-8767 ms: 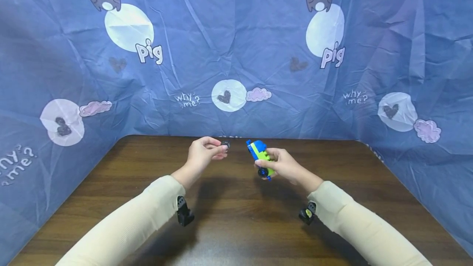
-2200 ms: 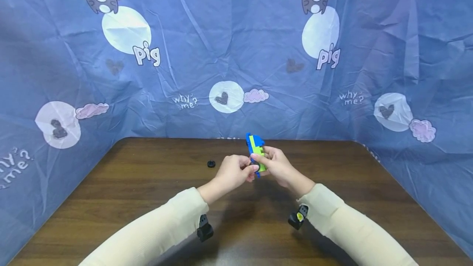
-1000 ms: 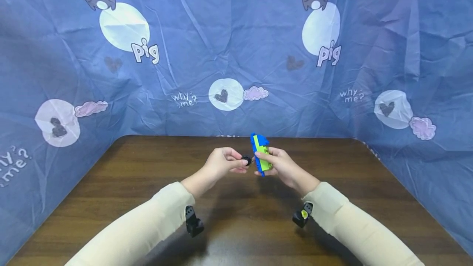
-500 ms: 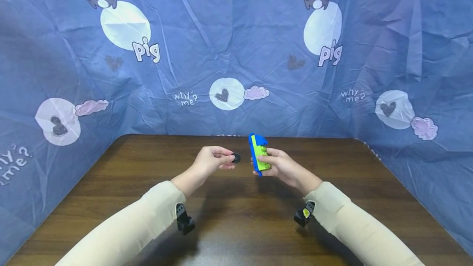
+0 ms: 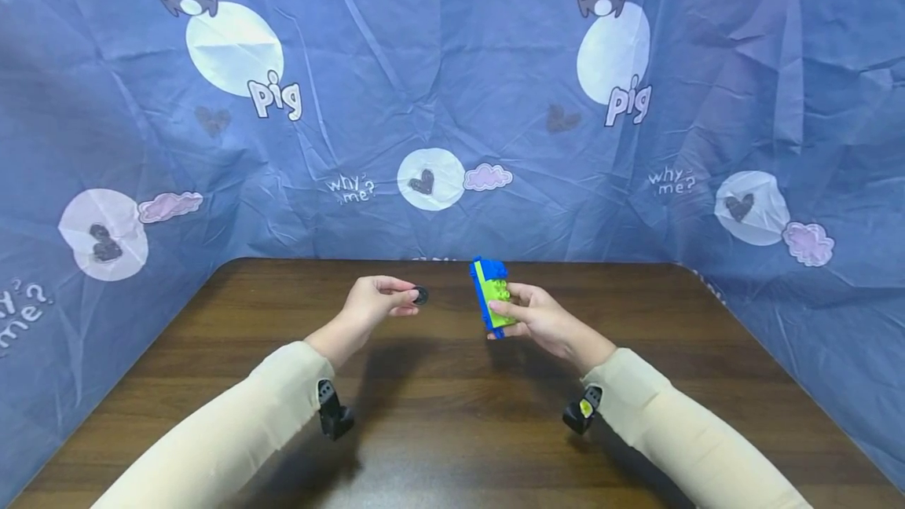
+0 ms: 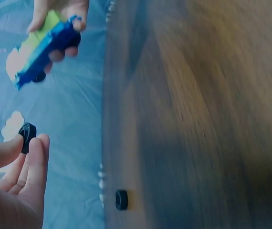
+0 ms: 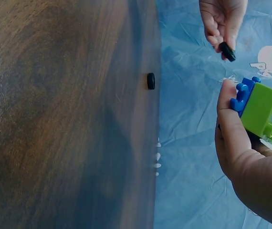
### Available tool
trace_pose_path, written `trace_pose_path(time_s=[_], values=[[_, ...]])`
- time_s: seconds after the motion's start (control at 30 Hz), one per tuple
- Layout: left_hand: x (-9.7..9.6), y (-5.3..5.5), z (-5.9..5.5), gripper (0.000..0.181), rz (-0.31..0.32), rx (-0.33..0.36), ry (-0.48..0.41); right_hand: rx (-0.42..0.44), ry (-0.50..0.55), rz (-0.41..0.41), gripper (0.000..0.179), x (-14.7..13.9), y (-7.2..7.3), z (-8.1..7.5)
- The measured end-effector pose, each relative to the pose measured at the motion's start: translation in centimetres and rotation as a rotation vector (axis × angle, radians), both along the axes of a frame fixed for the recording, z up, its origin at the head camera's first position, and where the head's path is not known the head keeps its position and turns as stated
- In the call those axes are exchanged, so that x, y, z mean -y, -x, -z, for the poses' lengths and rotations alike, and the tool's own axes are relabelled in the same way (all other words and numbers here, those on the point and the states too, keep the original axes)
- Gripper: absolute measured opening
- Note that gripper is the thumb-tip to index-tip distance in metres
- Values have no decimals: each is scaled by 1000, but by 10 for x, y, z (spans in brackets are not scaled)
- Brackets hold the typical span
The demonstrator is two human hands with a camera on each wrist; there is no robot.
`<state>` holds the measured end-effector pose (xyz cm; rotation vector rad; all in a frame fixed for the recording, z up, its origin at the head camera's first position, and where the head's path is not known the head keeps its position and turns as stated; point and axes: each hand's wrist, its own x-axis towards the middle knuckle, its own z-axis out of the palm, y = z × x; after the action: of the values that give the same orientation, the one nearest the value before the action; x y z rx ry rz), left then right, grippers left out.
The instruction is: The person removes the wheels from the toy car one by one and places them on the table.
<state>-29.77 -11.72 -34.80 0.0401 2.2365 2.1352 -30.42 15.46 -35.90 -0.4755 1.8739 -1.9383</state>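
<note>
My left hand [image 5: 368, 303] pinches a small black toy wheel [image 5: 420, 295] between thumb and fingers, above the table and left of the car. In my right hand [image 5: 540, 316] is a toy block car [image 5: 500, 301] with a blue base, a lime-green body and studs on top. The right thumb lies across its green side, fingers underneath. Dark wheels [image 6: 39, 76] show on the car's far side in the left wrist view; the side facing the head camera shows none. A second loose black wheel [image 7: 151, 81] stands on the table, hidden behind the left hand in the head view.
The brown wooden table [image 5: 452, 430] runs back to a blue printed cloth [image 5: 438, 100] that hangs behind and along both sides. The loose wheel is near the table's far edge. Black wrist cameras [image 5: 334, 411] hang below both sleeves.
Earlier, the left hand was at a wheel on the car's near side. That wheel came off in its fingers, and the hand has moved left with it. The right hand still holds the car.
</note>
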Motion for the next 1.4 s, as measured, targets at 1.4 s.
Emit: trace_pose_path(time_s=[1.4], values=[[58,57,53,16,-325,175,118,-29,-54,53,59,4,-3,3]])
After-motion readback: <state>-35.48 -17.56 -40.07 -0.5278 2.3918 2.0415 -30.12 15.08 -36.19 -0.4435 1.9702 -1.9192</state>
